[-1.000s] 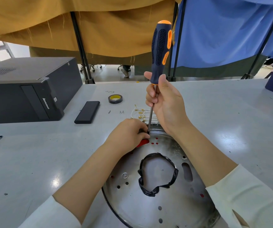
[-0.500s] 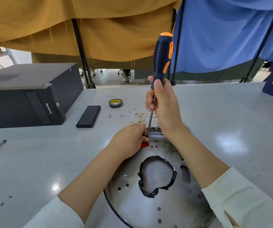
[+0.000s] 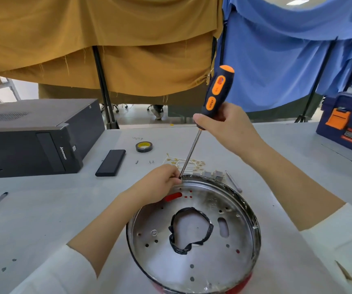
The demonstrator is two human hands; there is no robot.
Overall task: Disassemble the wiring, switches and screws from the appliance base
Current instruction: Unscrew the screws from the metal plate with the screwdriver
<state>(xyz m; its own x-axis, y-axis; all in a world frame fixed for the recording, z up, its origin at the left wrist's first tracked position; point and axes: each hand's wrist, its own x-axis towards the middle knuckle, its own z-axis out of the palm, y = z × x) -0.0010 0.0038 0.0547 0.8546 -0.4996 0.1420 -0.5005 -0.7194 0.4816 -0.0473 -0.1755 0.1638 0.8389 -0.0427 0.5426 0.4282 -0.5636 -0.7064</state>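
Bright, even overhead light is glaring off the table (image 3: 293, 183) at right and the metal base (image 3: 230, 259); wide-angle distortion is bending frame edges; shadows staying soft.

Right hand (image 3: 226, 126) raised, fingers curled — left hand (image 3: 160, 181) low, curled.

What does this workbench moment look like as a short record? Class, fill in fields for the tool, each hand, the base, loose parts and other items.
Tool: screwdriver, tilted, tip at the base's far rim
Right hand: grips the screwdriver handle
Left hand: fingers curled at the screwdriver tip; what they hold is hidden
Base: round metal pan on the table, black tape loop inside
Loose parts: wires, screws, switches beyond the base
Other items: tape roll, computer, toolbox
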